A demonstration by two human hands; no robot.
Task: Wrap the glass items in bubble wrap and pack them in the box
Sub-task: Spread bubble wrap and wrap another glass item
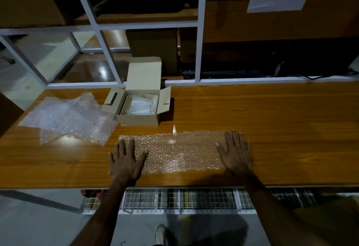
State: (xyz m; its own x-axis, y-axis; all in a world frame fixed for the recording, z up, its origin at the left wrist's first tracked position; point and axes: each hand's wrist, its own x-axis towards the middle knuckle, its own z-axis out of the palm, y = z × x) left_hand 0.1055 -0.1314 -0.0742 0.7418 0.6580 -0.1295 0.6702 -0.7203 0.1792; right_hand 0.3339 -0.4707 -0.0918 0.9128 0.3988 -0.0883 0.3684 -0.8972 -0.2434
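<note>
Both hands were down flat on the bubble wrap sheet [180, 152], fingers spread wide and gripping nothing: the left hand [125, 160] pressed the sheet's left end, the right hand [236, 153] its right end. The sheet lay stretched between them on the wooden tabletop [272, 113], its long axis running left to right, near the front edge. It was clear, pimpled plastic, glinting under the light, and looked smoothed out flat and ready for something to be laid on it.

No bare glass item showed anywhere on the tabletop. The cardboard box [138, 107] stood just beyond the sheet, far and slightly left, so the left hand was the nearer one to it. Its lid was tipped up at the back and its side flaps were splayed out. Inside sat a bubble-wrapped bundle [140, 106], pale and crinkled; what it held could not be made out. Left of the box lay a loose heap of spare bubble wrap [68, 119], rumpled and overlapping.

By my reading, at least one piece was already packed, and this sheet awaited the next.
</note>
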